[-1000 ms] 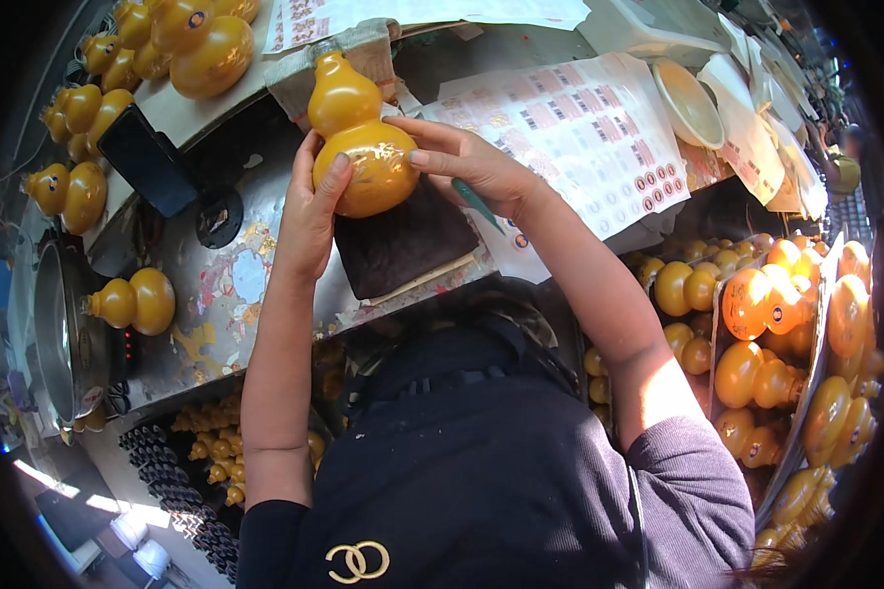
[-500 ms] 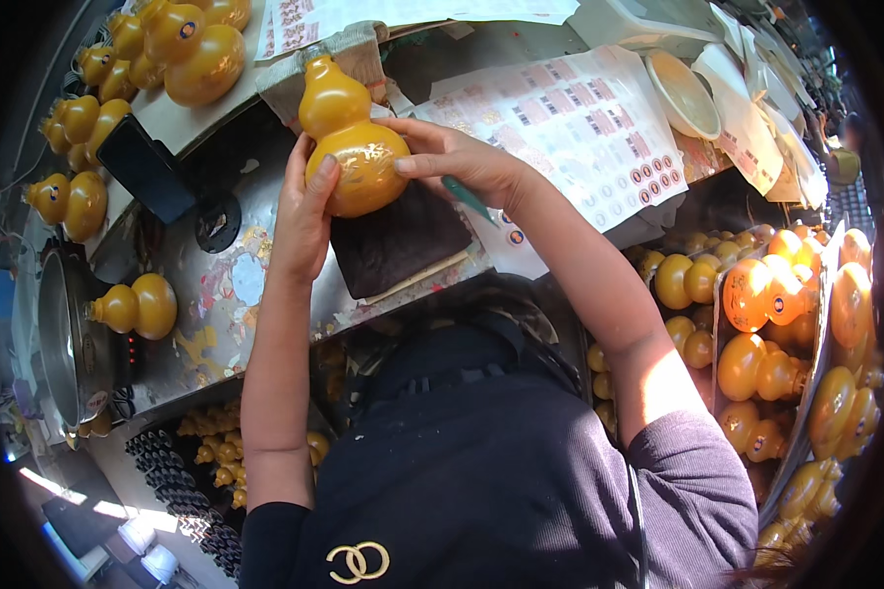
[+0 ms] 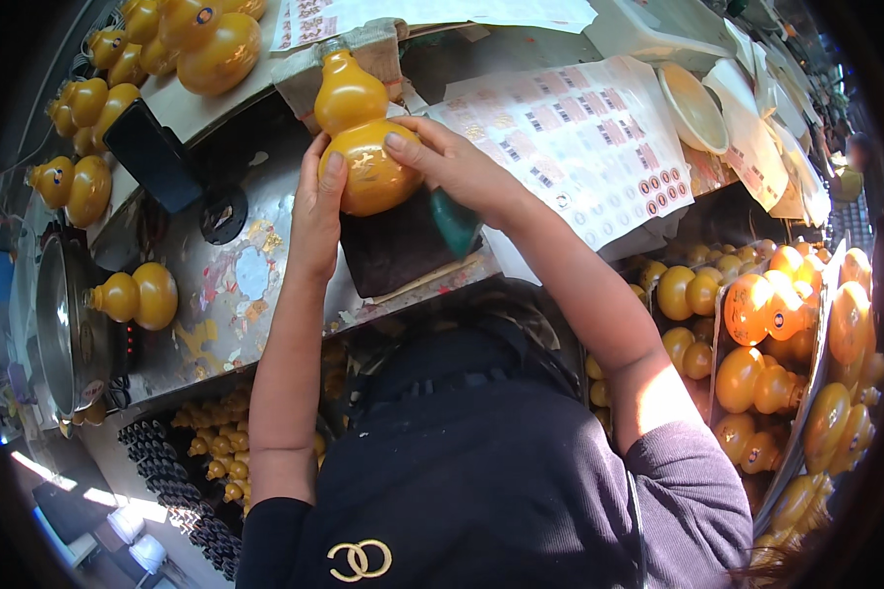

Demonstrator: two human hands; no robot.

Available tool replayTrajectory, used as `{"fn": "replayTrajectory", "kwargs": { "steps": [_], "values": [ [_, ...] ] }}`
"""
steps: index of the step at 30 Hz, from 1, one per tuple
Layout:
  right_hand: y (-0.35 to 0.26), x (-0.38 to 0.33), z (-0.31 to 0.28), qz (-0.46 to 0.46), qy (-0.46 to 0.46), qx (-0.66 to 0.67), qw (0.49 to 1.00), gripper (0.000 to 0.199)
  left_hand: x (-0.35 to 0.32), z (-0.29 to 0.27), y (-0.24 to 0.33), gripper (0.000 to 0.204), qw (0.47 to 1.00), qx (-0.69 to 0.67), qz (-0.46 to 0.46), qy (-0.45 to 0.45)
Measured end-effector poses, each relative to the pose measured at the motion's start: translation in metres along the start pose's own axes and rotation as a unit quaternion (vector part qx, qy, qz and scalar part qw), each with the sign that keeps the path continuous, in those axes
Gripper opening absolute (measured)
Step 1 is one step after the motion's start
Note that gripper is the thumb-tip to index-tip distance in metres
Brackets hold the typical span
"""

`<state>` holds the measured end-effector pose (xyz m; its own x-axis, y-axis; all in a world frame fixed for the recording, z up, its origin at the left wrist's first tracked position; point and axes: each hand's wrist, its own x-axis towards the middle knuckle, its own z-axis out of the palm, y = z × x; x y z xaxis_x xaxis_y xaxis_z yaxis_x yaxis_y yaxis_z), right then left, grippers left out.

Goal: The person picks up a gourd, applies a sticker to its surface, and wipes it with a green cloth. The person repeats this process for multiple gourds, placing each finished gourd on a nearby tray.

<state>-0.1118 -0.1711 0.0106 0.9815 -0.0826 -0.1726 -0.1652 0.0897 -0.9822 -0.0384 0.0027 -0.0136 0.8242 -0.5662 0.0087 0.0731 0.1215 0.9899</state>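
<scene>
A glossy amber, gourd-shaped bottle [image 3: 365, 157] is held between both my hands, its narrow neck pointing away from me. My left hand [image 3: 316, 211] wraps the left side of the lower bulb, thumb on top. On the right side, my right hand [image 3: 457, 169] presses its thumb near the bottle's waist. A flat green piece, like a scraper [image 3: 455, 224], hangs below the right palm; its grip is hidden. Faint gold markings show on the bulb. The neck end lies by a folded beige cloth [image 3: 300, 74], and a dark pad [image 3: 388, 265] lies beneath the bottle.
Printed label sheets [image 3: 599, 147] cover the bench at right, near a shallow bowl [image 3: 694, 110]. To the left are a phone-like dark slab [image 3: 154, 157], a metal pan [image 3: 57, 319] and another gourd bottle [image 3: 154, 295]. Similar bottles fill the crates [image 3: 817, 324] at right.
The green piece has turned from edge-on to showing its broad face. My right thumb has shifted up toward the bottle's waist. The whole view has moved slightly.
</scene>
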Motion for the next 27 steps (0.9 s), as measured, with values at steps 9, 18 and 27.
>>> {"fn": "replayTrajectory", "kwargs": {
  "steps": [9, 18, 27],
  "values": [
    [-0.007, -0.003, 0.004, 0.044, 0.007, 0.037, 0.998, 0.059, 0.004, -0.007, -0.004, 0.059, 0.999, -0.033, -0.024, 0.031],
    [0.004, 0.005, 0.004, -0.044, -0.001, 0.046, 0.998, 0.052, 0.005, -0.001, -0.006, 0.06, 0.999, 0.02, 0.002, 0.041],
    [0.01, -0.004, 0.007, -0.052, 0.061, -0.087, 0.993, 0.057, -0.003, 0.002, -0.015, 0.063, 0.996, 0.046, 0.061, 0.051]
  ]
}}
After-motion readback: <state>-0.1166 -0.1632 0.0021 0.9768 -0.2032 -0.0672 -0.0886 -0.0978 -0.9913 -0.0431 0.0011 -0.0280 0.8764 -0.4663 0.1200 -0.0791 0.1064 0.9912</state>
